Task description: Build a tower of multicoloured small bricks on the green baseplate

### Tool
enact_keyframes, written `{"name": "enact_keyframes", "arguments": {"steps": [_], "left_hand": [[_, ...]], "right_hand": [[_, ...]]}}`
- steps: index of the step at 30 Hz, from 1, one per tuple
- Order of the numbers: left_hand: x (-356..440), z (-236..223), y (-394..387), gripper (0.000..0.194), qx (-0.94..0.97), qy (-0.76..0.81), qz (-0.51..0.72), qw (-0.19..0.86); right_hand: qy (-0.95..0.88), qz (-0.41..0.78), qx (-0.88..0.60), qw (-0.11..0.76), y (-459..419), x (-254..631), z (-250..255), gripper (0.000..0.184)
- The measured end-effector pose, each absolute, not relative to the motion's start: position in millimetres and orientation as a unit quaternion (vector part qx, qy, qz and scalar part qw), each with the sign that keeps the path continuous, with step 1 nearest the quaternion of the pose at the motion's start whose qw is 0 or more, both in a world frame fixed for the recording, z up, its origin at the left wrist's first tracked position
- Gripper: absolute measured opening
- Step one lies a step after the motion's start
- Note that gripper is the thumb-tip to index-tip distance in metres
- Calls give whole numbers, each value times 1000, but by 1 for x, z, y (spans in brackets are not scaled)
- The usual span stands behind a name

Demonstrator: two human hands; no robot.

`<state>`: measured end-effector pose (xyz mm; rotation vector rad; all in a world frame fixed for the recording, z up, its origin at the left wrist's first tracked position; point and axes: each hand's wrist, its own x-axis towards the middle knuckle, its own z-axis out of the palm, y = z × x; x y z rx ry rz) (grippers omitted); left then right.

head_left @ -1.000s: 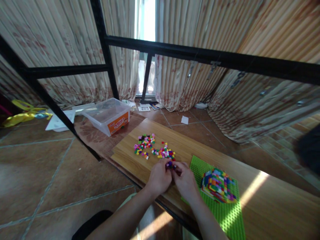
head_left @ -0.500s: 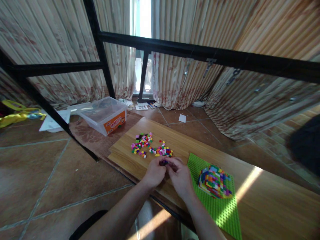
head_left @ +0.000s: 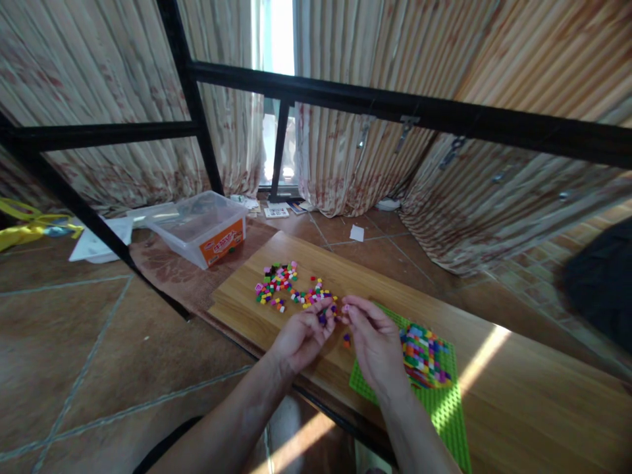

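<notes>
My left hand [head_left: 302, 337] is closed around a small cluster of purple building bricks [head_left: 323, 317], partly hidden by the fingers. Beside it, a small pink building brick [head_left: 346, 307] is pinched between the thumb and finger of my right hand [head_left: 378, 345]. An orange and purple brick piece [head_left: 347, 340] lies on the table between the two hands. Just beyond my fingertips are loose coloured bricks [head_left: 279, 280] in a scattered pile. To the right, a stepped multicoloured brick build [head_left: 427, 355] stands on a green baseplate [head_left: 451, 431], partly behind my right hand.
The wooden table [head_left: 523, 388] runs diagonally to the right. A clear plastic box [head_left: 197, 227] with an orange label sits on the brown mat [head_left: 160, 263] at the left. A black metal frame [head_left: 316, 85] crosses above, in front of long curtains [head_left: 355, 158].
My hands have moved apart, the right one shifting right over the baseplate's edge. A pink brick now shows in its fingers, and an orange and purple piece is visible below.
</notes>
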<state>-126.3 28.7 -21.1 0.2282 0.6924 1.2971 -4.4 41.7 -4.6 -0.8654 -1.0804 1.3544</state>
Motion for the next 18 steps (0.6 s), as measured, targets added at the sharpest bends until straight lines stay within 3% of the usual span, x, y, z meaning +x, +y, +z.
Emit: {"name": "enact_keyframes", "arguments": {"steps": [6, 12, 18], "left_hand": [[-130, -15, 27, 41, 40, 250, 603, 757], [-128, -8, 29, 14, -16, 200, 590, 782], [-121, -14, 34, 18, 17, 311, 585, 749]], "right_hand": [[-420, 600, -356, 580, 40, 17, 7, 16], [-412, 603, -359, 582, 36, 27, 10, 17], [-418, 592, -368, 582, 36, 33, 11, 17]]}}
